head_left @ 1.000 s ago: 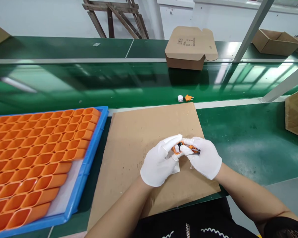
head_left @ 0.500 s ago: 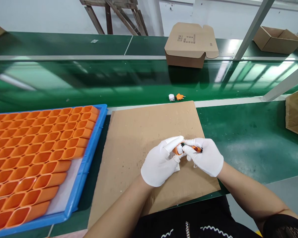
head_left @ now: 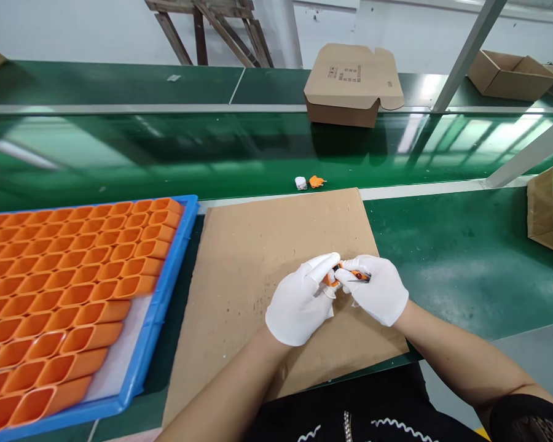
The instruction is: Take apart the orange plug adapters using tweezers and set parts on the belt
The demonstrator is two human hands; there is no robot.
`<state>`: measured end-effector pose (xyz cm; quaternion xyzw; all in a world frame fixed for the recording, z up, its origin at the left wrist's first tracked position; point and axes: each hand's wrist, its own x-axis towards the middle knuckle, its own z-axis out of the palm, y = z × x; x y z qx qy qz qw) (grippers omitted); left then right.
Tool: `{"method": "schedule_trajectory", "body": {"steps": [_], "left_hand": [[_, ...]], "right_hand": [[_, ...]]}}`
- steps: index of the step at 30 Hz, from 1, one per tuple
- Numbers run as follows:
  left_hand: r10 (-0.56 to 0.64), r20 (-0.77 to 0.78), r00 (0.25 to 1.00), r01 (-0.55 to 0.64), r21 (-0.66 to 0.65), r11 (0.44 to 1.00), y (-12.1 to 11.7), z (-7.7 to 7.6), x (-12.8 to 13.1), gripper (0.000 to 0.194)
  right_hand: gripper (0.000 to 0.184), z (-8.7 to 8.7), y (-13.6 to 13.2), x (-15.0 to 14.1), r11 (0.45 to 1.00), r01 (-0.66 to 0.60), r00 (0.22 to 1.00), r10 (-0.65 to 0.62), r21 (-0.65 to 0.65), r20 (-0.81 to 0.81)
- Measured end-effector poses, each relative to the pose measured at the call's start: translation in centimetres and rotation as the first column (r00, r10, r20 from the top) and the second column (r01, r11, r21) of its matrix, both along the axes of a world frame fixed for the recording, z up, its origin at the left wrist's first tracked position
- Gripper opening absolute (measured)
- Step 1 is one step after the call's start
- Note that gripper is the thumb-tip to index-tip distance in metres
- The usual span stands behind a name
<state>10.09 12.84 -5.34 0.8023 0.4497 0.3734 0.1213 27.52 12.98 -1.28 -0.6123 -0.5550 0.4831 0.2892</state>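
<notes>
Both my hands wear white gloves and meet over the cardboard sheet (head_left: 239, 264). In my left hand (head_left: 299, 301), the closed fingers hold a small orange-and-white plastic part (head_left: 330, 279), mostly covered by the glove. My right hand (head_left: 378, 288) is pinched around a small orange-and-black tool (head_left: 360, 275) with a thin metal piece, close against that part. The fingers hide its working end, so its exact kind is unclear.
At left, a blue tray (head_left: 142, 362) carries rows of orange open sleeves (head_left: 74, 270). A white piece (head_left: 301, 183) and an orange piece (head_left: 317, 182) lie on the green belt (head_left: 239, 175). Cardboard boxes (head_left: 352, 86) stand at the back and right (head_left: 546, 209). A slanted metal post (head_left: 470, 55) rises at right.
The white and orange pieces have slid left along the belt. My right hand has shifted slightly left with the tool, while my left hand keeps nearly the same place.
</notes>
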Motion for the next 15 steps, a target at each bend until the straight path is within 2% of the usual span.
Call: {"method": "schedule_trajectory", "body": {"steps": [3, 5, 11, 15], "left_hand": [[0.018, 0.061, 0.998, -0.016, -0.047, 0.999, 0.0, 0.1, -0.2, 0.041], [-0.004, 0.089, 0.996, 0.008, -0.036, 0.999, -0.1, 0.2, -0.3, 0.044], [-0.051, 0.030, 0.998, 0.048, 0.092, 0.995, 0.1, 0.1, 0.4, 0.045], [-0.061, -0.035, 0.998, 0.064, 0.092, 0.994, 0.4, 0.0, 0.7, 0.037]], "right_hand": [[0.021, 0.6, 0.3, 0.1, 0.994, -0.020, 0.987, 0.002, -0.111, -0.162], [0.022, 0.8, 0.4, 0.2, 0.990, -0.024, 0.977, -0.005, -0.136, -0.211], [0.023, 0.3, 0.1, 0.0, 0.992, 0.075, 0.975, -0.094, -0.103, -0.199], [0.021, -0.2, 0.2, -0.1, 0.990, 0.062, 0.978, -0.085, -0.127, -0.190]]}}
